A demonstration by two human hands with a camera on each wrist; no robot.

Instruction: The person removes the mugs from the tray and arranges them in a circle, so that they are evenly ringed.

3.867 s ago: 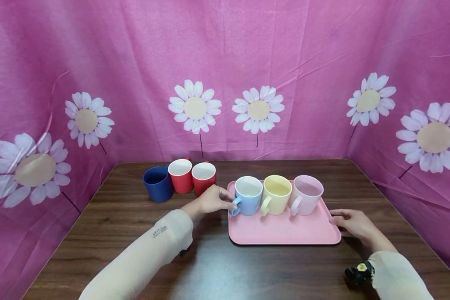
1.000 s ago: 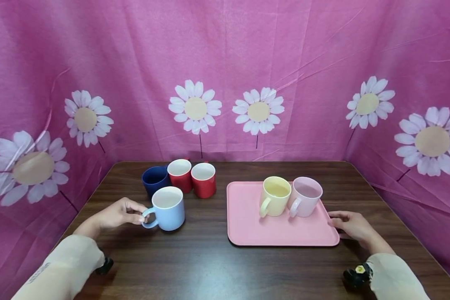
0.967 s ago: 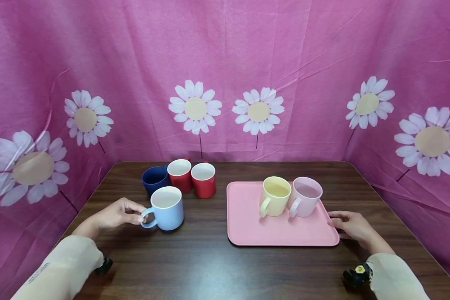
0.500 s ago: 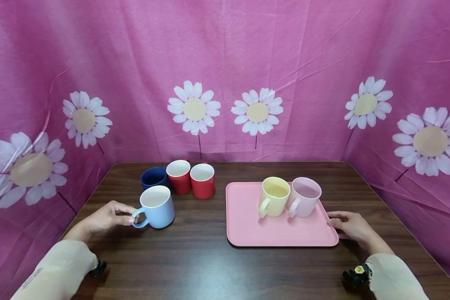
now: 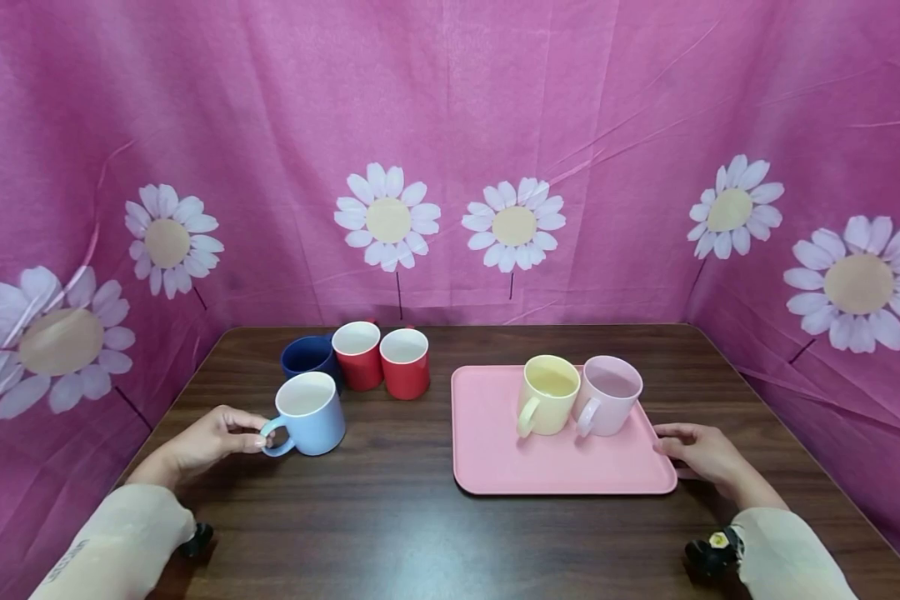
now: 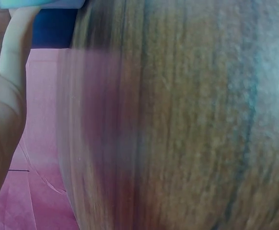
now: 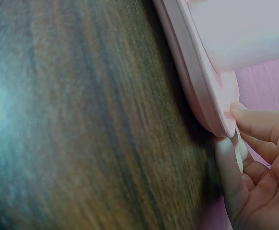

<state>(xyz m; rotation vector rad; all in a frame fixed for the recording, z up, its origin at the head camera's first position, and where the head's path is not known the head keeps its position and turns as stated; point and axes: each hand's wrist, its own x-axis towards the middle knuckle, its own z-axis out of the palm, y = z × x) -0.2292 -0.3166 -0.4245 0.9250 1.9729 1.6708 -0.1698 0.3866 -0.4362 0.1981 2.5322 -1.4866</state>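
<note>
Creased magenta curtains (image 5: 450, 92) printed with white-petalled daisies (image 5: 387, 220) hang behind and on both sides of a brown wood-grain counter (image 5: 330, 517); a soft light reflection (image 5: 427, 554) gleams on its surface.

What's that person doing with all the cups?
Someone's left hand is holding a light blue mug by its handle, in front of a dark blue mug and two red mugs. I can't tell whether its bottom touches the table. The right hand grips the edge of a pink tray. On the tray, a yellow mug and a pale pink mug stand upright.
</note>
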